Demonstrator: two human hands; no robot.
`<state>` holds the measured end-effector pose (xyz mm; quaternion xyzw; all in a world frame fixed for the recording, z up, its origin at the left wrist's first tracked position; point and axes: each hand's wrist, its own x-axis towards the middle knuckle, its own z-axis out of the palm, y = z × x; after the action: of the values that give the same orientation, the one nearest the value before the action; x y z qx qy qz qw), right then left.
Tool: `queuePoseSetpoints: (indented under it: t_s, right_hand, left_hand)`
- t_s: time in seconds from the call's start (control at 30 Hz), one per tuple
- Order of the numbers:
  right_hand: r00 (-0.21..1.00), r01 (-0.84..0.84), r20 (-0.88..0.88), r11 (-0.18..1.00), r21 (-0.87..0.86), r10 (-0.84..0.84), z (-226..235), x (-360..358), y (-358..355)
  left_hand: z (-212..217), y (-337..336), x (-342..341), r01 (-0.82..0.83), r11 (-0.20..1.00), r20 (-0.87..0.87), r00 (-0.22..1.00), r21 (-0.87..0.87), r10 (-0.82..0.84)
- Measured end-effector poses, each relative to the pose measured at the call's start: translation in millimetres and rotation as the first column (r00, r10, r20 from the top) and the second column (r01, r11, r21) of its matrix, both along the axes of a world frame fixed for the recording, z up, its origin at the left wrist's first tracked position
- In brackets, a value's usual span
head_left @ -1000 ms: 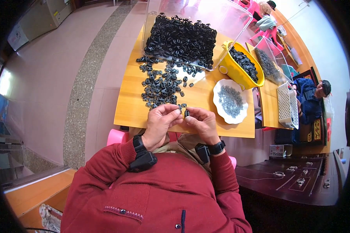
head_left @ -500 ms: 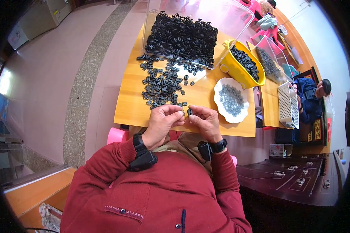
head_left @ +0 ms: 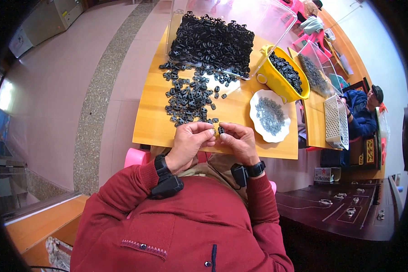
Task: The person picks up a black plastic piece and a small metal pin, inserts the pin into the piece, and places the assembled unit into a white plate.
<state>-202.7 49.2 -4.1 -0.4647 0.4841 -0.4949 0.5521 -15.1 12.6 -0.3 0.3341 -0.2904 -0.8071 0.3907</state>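
Both hands meet just above the near edge of the wooden table. My right hand (head_left: pixel 241 144) pinches a small black two-holed cord lock (head_left: pixel 221 129) between thumb and fingertips. Close beside it, my left hand (head_left: pixel 190 143) is closed in a pinch on something tiny, mostly hidden by the fingertips. The two sets of fingertips nearly touch. Beyond them lies a loose pile of black cord locks (head_left: pixel 191 100). To the right of my hands stands a white scalloped dish (head_left: pixel 282 134) of tiny grey pieces.
A clear box (head_left: pixel 291 30) heaped with black cord locks stands at the far side. A yellow tub (head_left: pixel 273 85) of dark pieces is right of it. On the adjoining table is a white perforated basket (head_left: pixel 336 123), with another person (head_left: pixel 361 111) sitting beyond.
My hands stay almost in place, with only a slight shift of the fingertips. At the right, the other person's head has turned and moved a little.
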Motion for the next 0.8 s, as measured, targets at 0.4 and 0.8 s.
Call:
queuePoseSetpoints:
  t_s: [0.4, 0.8]
  right_hand:
    - [0.999, -0.047, 0.025, 0.999, 0.014, 0.047, -1.6, -2.6, 0.4]
    - [0.999, -0.049, 0.017, 0.998, 0.032, 0.049, 4.6, 0.2, 1.2]
  left_hand:
    - [-0.5, 0.1, 0.9, 0.015, 1.000, 0.009, 1.000, -0.012, -0.015]
    - [2.0, 0.0, -0.2, 0.045, 0.997, 0.044, 0.998, -0.059, -0.042]
